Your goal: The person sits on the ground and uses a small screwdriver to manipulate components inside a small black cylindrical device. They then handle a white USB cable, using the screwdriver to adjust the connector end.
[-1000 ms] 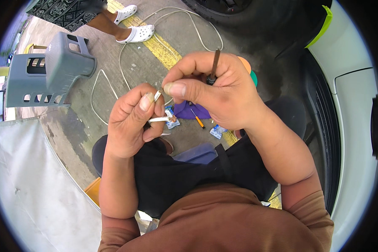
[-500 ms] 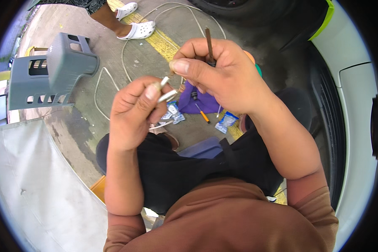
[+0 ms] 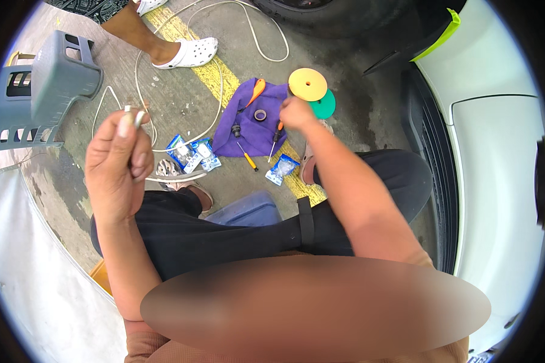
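My left hand (image 3: 118, 160), raised at the left, pinches a white cable (image 3: 139, 117) whose two short ends stick up past the thumb and fingertip. My right hand (image 3: 297, 114) is down at the right edge of a purple cloth (image 3: 248, 139), its fingers curled closed; what they hold, if anything, is hidden. Just below the fingers, an orange-and-black screwdriver (image 3: 279, 128) lies on the cloth. Next to this hand are a yellow disc (image 3: 307, 85) and a green disc (image 3: 325, 106). The cloth also bears an orange-handled tool (image 3: 258, 91), a tape roll (image 3: 260, 115) and a small black fitting (image 3: 236, 130).
A yellow-handled screwdriver (image 3: 251, 162) lies at the cloth's near edge. Blue-and-white packets (image 3: 283, 169) lie on the concrete, with loops of white cable behind. A grey plastic stool (image 3: 66, 75) lies at the left. Another person's white clog (image 3: 191, 52) is ahead; a pale vehicle (image 3: 496, 157) stands right.
My right hand has gone from beside the left hand down to the cloth; the dark rod it held no longer shows. My left hand still pinches the cable, farther left in view.
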The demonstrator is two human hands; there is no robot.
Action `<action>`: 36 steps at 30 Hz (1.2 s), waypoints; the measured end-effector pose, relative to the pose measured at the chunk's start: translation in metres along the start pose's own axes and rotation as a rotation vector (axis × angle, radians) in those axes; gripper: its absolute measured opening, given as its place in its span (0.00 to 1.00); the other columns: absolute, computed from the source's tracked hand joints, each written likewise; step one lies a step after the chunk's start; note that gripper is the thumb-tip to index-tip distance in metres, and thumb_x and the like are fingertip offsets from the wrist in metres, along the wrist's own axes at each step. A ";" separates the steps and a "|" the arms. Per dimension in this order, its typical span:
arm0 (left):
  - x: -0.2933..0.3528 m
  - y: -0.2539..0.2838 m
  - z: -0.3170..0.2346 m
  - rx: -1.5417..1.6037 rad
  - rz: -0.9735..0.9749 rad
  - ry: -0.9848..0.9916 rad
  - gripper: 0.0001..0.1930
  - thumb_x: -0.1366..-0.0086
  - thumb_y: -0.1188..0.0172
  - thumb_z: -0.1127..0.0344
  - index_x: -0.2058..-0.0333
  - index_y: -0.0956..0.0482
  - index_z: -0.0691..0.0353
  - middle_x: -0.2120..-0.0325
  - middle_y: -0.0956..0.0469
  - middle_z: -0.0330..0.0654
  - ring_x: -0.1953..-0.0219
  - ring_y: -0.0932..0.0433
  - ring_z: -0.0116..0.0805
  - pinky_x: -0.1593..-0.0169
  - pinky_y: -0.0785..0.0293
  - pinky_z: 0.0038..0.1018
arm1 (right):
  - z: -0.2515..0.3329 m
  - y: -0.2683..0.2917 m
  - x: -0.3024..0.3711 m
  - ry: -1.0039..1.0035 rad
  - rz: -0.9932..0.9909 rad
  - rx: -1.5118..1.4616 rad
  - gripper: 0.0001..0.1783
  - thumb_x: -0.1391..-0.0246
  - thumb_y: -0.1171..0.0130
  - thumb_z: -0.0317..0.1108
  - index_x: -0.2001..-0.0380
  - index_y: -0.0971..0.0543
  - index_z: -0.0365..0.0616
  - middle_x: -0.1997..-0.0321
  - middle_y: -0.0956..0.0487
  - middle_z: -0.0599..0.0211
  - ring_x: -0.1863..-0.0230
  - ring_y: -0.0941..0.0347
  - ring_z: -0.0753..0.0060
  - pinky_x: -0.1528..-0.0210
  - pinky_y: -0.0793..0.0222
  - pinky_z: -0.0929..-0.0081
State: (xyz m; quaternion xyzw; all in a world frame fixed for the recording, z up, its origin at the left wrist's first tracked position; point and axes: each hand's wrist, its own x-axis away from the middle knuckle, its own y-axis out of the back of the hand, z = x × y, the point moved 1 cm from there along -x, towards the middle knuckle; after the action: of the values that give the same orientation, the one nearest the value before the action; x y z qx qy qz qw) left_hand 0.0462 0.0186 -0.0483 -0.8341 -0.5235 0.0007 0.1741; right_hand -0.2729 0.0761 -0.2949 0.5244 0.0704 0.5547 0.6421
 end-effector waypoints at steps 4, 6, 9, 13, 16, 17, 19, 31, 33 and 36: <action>-0.001 -0.008 0.016 -0.187 -0.084 0.174 0.12 0.25 0.47 0.63 0.54 0.22 0.66 0.83 0.38 0.28 0.82 0.44 0.15 0.79 0.50 0.16 | -0.021 -0.090 0.008 -0.114 0.149 0.038 0.15 0.48 0.43 0.33 0.58 0.16 0.43 0.53 0.17 0.48 0.48 0.21 0.48 0.45 0.27 0.56; 0.002 -0.009 0.023 -0.245 -0.107 0.225 0.12 0.25 0.46 0.63 0.54 0.22 0.67 0.83 0.38 0.28 0.82 0.44 0.15 0.79 0.49 0.16 | -0.029 -0.115 0.014 -0.095 0.212 0.019 0.15 0.49 0.40 0.35 0.57 0.16 0.44 0.55 0.17 0.49 0.50 0.20 0.49 0.46 0.27 0.57; 0.004 -0.003 0.034 -0.281 -0.102 0.280 0.12 0.26 0.45 0.63 0.56 0.21 0.68 0.83 0.36 0.28 0.82 0.42 0.16 0.79 0.48 0.16 | -0.029 -0.130 0.006 -0.070 0.227 0.030 0.18 0.48 0.36 0.38 0.55 0.17 0.45 0.52 0.17 0.51 0.48 0.21 0.49 0.46 0.27 0.57; 0.002 0.008 0.040 -0.254 -0.176 0.281 0.13 0.27 0.42 0.63 0.58 0.21 0.71 0.82 0.34 0.31 0.81 0.39 0.18 0.77 0.47 0.18 | -0.011 -0.126 -0.018 -0.049 -0.084 -0.074 0.19 0.48 0.34 0.41 0.55 0.17 0.45 0.52 0.19 0.57 0.49 0.22 0.51 0.47 0.27 0.58; -0.001 0.011 0.036 -0.245 -0.225 0.274 0.13 0.27 0.42 0.64 0.59 0.21 0.72 0.82 0.33 0.32 0.82 0.39 0.18 0.78 0.47 0.18 | -0.005 -0.115 -0.046 0.093 -0.152 0.101 0.15 0.49 0.37 0.35 0.56 0.17 0.48 0.51 0.21 0.63 0.46 0.27 0.53 0.46 0.30 0.60; -0.002 0.010 0.035 -0.213 -0.199 0.240 0.13 0.27 0.42 0.64 0.59 0.21 0.73 0.82 0.32 0.32 0.82 0.39 0.18 0.78 0.47 0.18 | -0.007 -0.111 -0.056 0.165 -0.158 0.215 0.15 0.50 0.38 0.33 0.57 0.17 0.49 0.51 0.21 0.64 0.44 0.28 0.53 0.45 0.31 0.60; -0.005 0.009 0.032 -0.287 -0.189 0.231 0.14 0.27 0.42 0.63 0.60 0.22 0.72 0.83 0.32 0.33 0.84 0.40 0.18 0.79 0.47 0.17 | -0.009 -0.103 -0.084 0.415 -0.166 0.368 0.13 0.49 0.41 0.31 0.59 0.17 0.52 0.51 0.22 0.68 0.41 0.32 0.56 0.41 0.36 0.56; -0.026 0.000 0.030 -0.335 -0.210 0.293 0.13 0.26 0.44 0.63 0.59 0.22 0.71 0.83 0.32 0.33 0.83 0.39 0.19 0.78 0.45 0.18 | 0.024 -0.108 -0.144 0.639 0.063 0.802 0.13 0.41 0.48 0.36 0.56 0.19 0.54 0.50 0.23 0.67 0.44 0.30 0.63 0.43 0.40 0.57; -0.026 0.004 0.030 -0.256 -0.208 0.278 0.13 0.26 0.45 0.63 0.59 0.22 0.71 0.83 0.32 0.33 0.83 0.38 0.19 0.78 0.44 0.18 | 0.025 -0.101 -0.135 0.633 0.111 0.880 0.13 0.41 0.47 0.38 0.55 0.20 0.51 0.52 0.22 0.65 0.47 0.28 0.63 0.45 0.39 0.59; -0.021 0.007 0.028 -0.064 -0.181 0.253 0.12 0.25 0.46 0.64 0.54 0.22 0.68 0.80 0.27 0.36 0.80 0.37 0.20 0.75 0.44 0.19 | 0.024 -0.069 -0.111 0.631 0.087 0.865 0.12 0.46 0.43 0.39 0.61 0.18 0.48 0.54 0.20 0.62 0.49 0.26 0.59 0.44 0.37 0.56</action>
State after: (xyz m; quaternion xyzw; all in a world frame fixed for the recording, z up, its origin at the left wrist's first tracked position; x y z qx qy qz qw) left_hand 0.0379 0.0055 -0.0804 -0.7819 -0.5702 -0.1368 0.2116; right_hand -0.2543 -0.0140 -0.3912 0.5513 0.4603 0.6320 0.2913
